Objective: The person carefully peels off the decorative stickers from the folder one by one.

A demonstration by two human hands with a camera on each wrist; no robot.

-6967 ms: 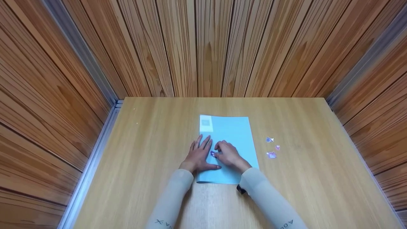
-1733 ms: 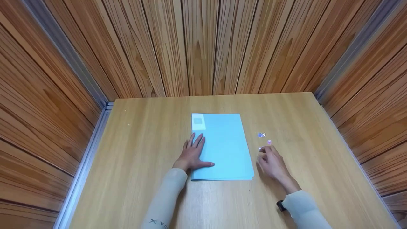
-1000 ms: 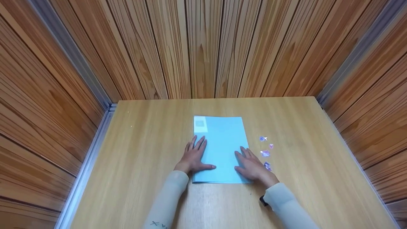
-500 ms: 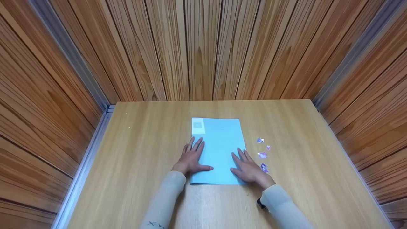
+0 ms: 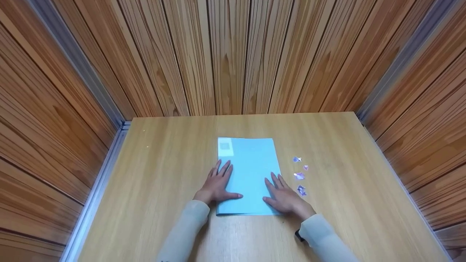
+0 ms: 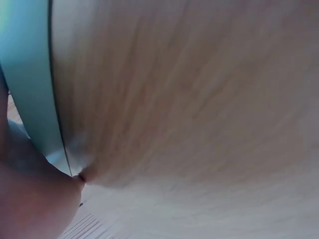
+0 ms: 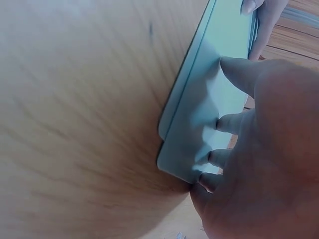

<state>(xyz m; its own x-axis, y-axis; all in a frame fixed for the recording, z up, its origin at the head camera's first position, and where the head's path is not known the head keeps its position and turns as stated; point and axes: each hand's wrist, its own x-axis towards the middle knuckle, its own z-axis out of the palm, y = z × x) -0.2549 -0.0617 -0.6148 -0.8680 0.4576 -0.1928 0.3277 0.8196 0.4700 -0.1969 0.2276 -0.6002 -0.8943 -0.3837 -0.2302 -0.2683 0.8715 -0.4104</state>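
Note:
A light blue folder [image 5: 251, 160] lies flat on the table, a white label [image 5: 225, 146] at its upper left corner. My left hand [image 5: 216, 185] rests on its left edge, fingers spread and thumb over the cover. On the lower right part rests my right hand [image 5: 285, 198], its fingers extended. In the right wrist view the fingertips of the right hand [image 7: 269, 149] touch the cover, and two offset layers show at the folder's [image 7: 199, 99] corner. The left wrist view catches just part of the left hand [image 6: 35, 199] beside the folder's edge [image 6: 30, 59].
Right of the folder, several small purple and pink sticker-like pieces lie in a rough column, among them a dark purple piece [image 5: 301, 190] near the right wrist and a small pink one [image 5: 305, 167]. Wood-panelled walls [image 5: 229, 54] enclose the table [image 5: 164, 174] at back and sides.
Seven seconds ago my right hand pinched a purple piece over the folder. That piece now lies right of it, and the right hand has come back onto the cover. The left hand stays there.

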